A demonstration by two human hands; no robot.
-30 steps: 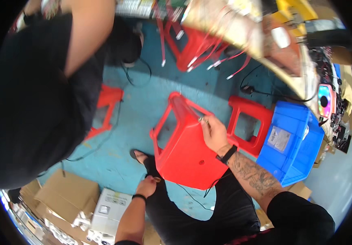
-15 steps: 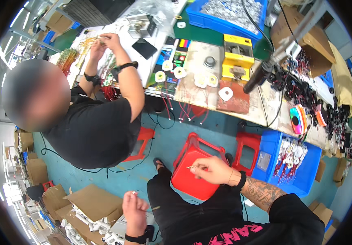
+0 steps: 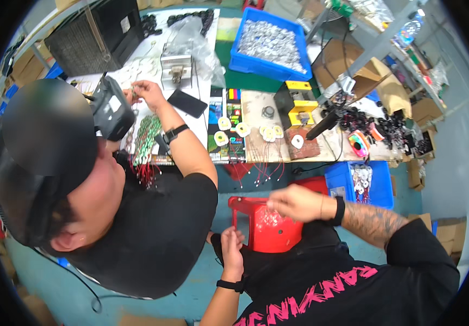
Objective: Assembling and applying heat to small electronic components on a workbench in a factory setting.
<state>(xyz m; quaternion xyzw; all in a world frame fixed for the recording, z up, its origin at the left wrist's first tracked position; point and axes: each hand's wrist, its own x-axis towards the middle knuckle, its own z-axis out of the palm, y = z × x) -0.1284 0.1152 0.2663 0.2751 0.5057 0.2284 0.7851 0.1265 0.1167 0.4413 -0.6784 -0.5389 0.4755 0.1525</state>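
Note:
My right hand (image 3: 299,204) is over the far right part of a red plastic stool (image 3: 278,231), its fingers pressed together in a pinch. What they hold, if anything, is too blurred to make out. Near the stool's left side is my left hand (image 3: 233,253), raised with its fingers curled inward; anything between them is hidden or too small to name. Both hands are apart from each other and away from the workbench (image 3: 253,111). Along its front lie several white round parts with yellow centres (image 3: 242,129), their red wires hanging over the edge.
At my left a co-worker in a black shirt (image 3: 153,228) works at the bench. A yellow and black hand press (image 3: 301,106), a blue bin of small pale parts (image 3: 271,46) and a phone (image 3: 188,103) are on it. Below right stands another blue bin (image 3: 378,190) of wired parts.
My view has shifted, and the co-worker appears larger and closer. My left hand has come nearer the stool and my right hand. The small things seen at my fingertips before no longer show clearly.

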